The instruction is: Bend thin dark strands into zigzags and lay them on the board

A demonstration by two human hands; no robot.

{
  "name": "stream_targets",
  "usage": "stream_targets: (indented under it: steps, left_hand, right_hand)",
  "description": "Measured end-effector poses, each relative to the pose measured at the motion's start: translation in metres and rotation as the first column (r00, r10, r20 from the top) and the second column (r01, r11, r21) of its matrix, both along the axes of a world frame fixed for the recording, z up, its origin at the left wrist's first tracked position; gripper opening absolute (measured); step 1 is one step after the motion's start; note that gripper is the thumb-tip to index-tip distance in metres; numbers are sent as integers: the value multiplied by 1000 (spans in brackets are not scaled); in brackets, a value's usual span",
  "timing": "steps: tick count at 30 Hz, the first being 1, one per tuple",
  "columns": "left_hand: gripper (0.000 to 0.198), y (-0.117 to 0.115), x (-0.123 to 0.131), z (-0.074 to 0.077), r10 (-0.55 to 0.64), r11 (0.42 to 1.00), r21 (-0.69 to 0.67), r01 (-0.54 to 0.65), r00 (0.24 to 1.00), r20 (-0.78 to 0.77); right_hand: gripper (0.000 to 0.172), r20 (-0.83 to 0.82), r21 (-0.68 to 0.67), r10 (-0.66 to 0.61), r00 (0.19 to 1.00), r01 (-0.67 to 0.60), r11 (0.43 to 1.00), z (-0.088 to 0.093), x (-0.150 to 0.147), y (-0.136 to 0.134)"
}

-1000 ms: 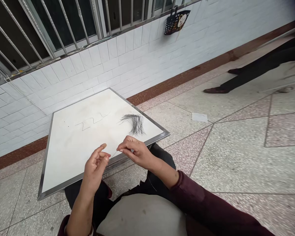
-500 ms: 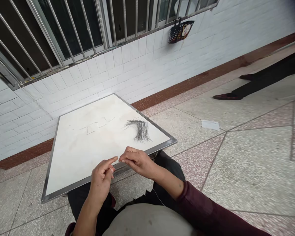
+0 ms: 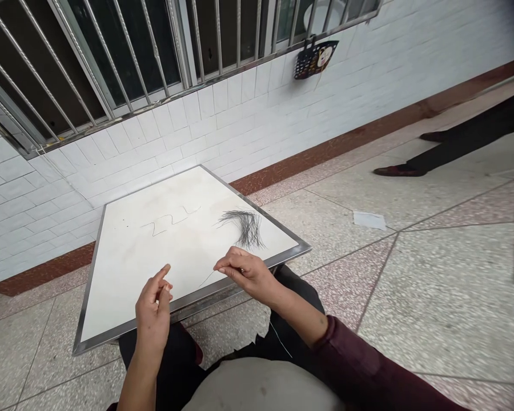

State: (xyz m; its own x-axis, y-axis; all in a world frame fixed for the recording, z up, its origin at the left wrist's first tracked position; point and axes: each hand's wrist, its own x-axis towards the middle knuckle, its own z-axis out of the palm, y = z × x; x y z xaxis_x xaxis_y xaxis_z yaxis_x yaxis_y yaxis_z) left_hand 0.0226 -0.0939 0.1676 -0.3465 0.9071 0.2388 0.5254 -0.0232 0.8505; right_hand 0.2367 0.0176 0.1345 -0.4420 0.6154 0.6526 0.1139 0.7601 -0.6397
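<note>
My right hand (image 3: 246, 274) is closed in a pinch above the table's near edge. From its fingertips a thin, dark, wire-like strand (image 3: 208, 278) points down and to the left over the white tabletop (image 3: 124, 279). My left hand (image 3: 153, 305) is apart from it, over the near edge on the left, its index finger stretched out and no object visible in it. A loose bunch of thin dark strands (image 3: 249, 228) lies on the right part of the table. Farther left lies a thin line bent in zigzags (image 3: 165, 220), perhaps several strands end to end.
The table's metal rim (image 3: 111, 337) is close to my knees, its far side near the tiled wall (image 3: 163, 140). A black basket (image 3: 310, 61) hangs below the barred window. At right are another person's legs (image 3: 462, 148) and a white paper-like piece (image 3: 369, 220) on the floor.
My hands have parted: the left moved left and down, the right slightly right. The strand in my right fingers now shows clearly. The view has shifted slightly.
</note>
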Motion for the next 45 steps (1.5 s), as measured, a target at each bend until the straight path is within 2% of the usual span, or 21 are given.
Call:
stream_targets:
  steps: [4, 6, 11, 15, 20, 25, 31, 35, 39, 43, 45]
  left_hand:
    - [46, 4, 24, 7, -172, 985, -5, 172, 985, -13]
    - [40, 6, 35, 7, -211, 977, 12, 211, 977, 9]
    - [36, 5, 39, 6, -114, 993, 9, 114, 991, 70]
    - [36, 3, 34, 7, -92, 996, 4, 92, 992, 82]
    - [37, 4, 32, 4, -96, 995, 11, 95, 989, 110]
    - [41, 2, 22, 2, -88, 996, 1, 90, 969, 232]
    - [44, -1, 0, 3, 15, 999, 35, -28, 946, 324]
    - [42, -2, -5, 1, 29, 999, 29, -42, 938, 345]
    - [41, -1, 3, 6, -14, 1000, 7, 12, 958, 287]
    - [34, 3, 15, 14, -116, 993, 2, 116, 991, 64]
    - [31, 5, 18, 14, -147, 989, 15, 147, 989, 5]
  right_hand:
    - [15, -25, -22, 81, 996, -81, 996, 3, -13, -13]
    - [14, -49, -41, 75, 996, -77, 996, 3, -19, -20]
    - [17, -43, -111, -12, 999, 7, 994, 3, -22, -26]
    - [8, -25, -109, -91, 996, 88, 990, 1, -25, -30]
    - [10, -14, -74, -96, 995, 95, 993, 0, -28, -32]
    - [12, -21, -87, -137, 990, 135, 987, -1, -24, -28]
    - [12, -38, -132, -151, 988, 145, 981, 1, -22, -28]
    - [12, -32, -121, -156, 987, 151, 981, 1, -23, -29]
    - [12, -14, -109, -133, 991, 131, 985, -1, -26, -28]
    - [13, 37, -89, -64, 997, 67, 994, -2, -31, -30]
    - [12, 44, -88, -56, 997, 60, 994, -2, -33, -31]
